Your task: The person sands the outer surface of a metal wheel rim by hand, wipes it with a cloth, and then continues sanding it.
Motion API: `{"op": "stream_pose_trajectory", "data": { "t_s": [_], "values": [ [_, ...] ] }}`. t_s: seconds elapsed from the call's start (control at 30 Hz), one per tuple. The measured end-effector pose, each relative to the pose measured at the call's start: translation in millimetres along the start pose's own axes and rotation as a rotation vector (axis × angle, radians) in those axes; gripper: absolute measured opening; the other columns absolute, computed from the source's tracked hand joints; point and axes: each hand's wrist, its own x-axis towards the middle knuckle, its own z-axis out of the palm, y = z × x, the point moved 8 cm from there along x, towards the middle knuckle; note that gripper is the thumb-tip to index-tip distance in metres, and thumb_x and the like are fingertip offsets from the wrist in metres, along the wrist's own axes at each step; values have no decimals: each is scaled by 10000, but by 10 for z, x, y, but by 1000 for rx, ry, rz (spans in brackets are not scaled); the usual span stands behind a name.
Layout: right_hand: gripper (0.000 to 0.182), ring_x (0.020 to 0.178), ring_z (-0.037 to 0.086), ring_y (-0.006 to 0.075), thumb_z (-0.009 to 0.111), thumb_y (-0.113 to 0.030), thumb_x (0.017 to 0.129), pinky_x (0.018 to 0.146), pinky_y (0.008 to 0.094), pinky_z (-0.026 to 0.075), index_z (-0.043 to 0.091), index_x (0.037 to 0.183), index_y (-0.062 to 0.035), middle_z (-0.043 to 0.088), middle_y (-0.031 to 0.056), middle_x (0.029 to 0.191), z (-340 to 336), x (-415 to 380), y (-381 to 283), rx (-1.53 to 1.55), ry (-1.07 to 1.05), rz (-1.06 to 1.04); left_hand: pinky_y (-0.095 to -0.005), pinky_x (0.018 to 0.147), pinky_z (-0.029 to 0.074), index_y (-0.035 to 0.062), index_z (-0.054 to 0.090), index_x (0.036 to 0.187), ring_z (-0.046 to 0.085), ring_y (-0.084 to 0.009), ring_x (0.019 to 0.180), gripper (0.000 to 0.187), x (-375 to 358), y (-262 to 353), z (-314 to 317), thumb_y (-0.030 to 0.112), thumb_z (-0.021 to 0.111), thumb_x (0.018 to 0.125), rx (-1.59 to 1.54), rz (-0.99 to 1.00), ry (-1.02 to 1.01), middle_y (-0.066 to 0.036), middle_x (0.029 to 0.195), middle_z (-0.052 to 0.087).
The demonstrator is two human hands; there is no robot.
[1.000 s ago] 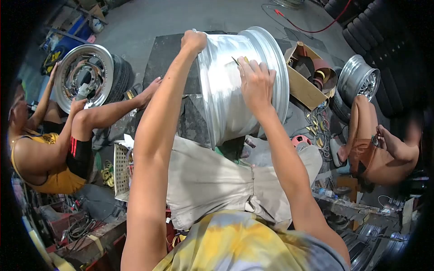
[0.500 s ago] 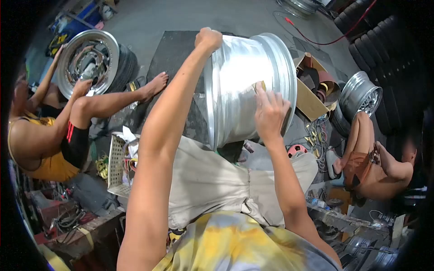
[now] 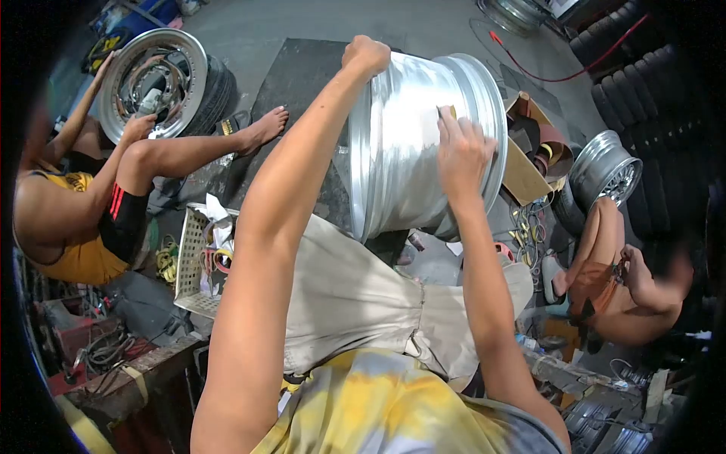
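Your left hand (image 3: 366, 54) grips the far rim of the aluminium wheel rim (image 3: 408, 144) at twelve o'clock, steadying it on your lap, while your right hand (image 3: 461, 155) presses what looks like sandpaper (image 3: 446, 111) flat against its barrel.

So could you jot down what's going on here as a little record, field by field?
Place: workshop floor, wheels and tyres about
Main thing: silver rim, on edge at the person's lap
Left hand: grips the rim's top edge
Right hand: presses a small yellowish piece, perhaps sandpaper, on the rim's barrel
Others: one person at left with a second wheel; another seated at right
Nearby: white basket, cardboard box
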Motion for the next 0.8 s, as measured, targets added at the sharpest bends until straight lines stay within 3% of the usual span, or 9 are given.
{"op": "stream_pose_trajectory", "data": {
  "t_s": [0.1,0.23,0.33,0.37,0.47,0.63,0.73,0.8],
  "values": [
    [329,957,599,249,670,-177,937,850,439,391,711,1255,-107,655,50,989,-107,-406,-26,7,-94,43,-417,1001,551,-69,707,1177,696,-381,1165,395,-53,54,-62,209,578,929,86,52,130,-264,1243,706],
    [391,971,599,247,679,-152,923,858,450,389,679,1313,-130,651,53,979,-60,46,-11,-57,-37,-26,-410,998,553,-68,704,1187,691,-379,1178,402,-117,58,-49,210,584,922,40,39,34,-261,1249,705],
    [429,975,598,248,674,-139,918,864,446,386,658,1347,-126,647,50,973,30,-93,10,-55,-60,-6,-409,996,555,-62,706,1187,693,-377,1174,401,-20,26,-28,218,583,928,28,18,26,-256,1252,706],
    [320,892,600,257,639,-183,977,811,430,383,716,1283,-129,625,62,905,-71,-280,-45,-18,6,-17,-409,996,555,-62,706,1187,693,-377,1174,401,13,36,-39,218,583,928,21,21,37,-256,1252,706],
    [318,895,594,253,639,-184,981,809,423,376,722,1285,-137,626,68,903,-169,-516,-94,91,2,29,-409,1011,547,-52,709,1187,687,-371,1188,397,-32,32,-8,223,585,930,72,50,83,-246,1266,703],
    [429,930,582,238,663,-145,939,838,415,362,674,1367,-114,630,40,958,-4,76,-50,23,8,-32,-420,1054,521,-35,714,1202,662,-372,1232,397,-59,37,-29,228,594,930,39,24,22,-242,1302,688],
    [452,942,584,240,676,-131,923,842,412,365,672,1375,-116,631,43,963,-81,-483,-143,50,16,-11,-423,1051,523,-33,716,1196,664,-374,1229,392,26,36,-25,231,598,932,43,24,72,-242,1304,688],
    [484,951,583,247,679,-103,903,852,414,366,666,1387,-120,630,48,966,18,-670,-110,93,-101,76,-421,1051,523,-32,717,1195,663,-374,1230,392,17,50,-49,232,598,930,43,30,90,-243,1304,687]
  ]
}}
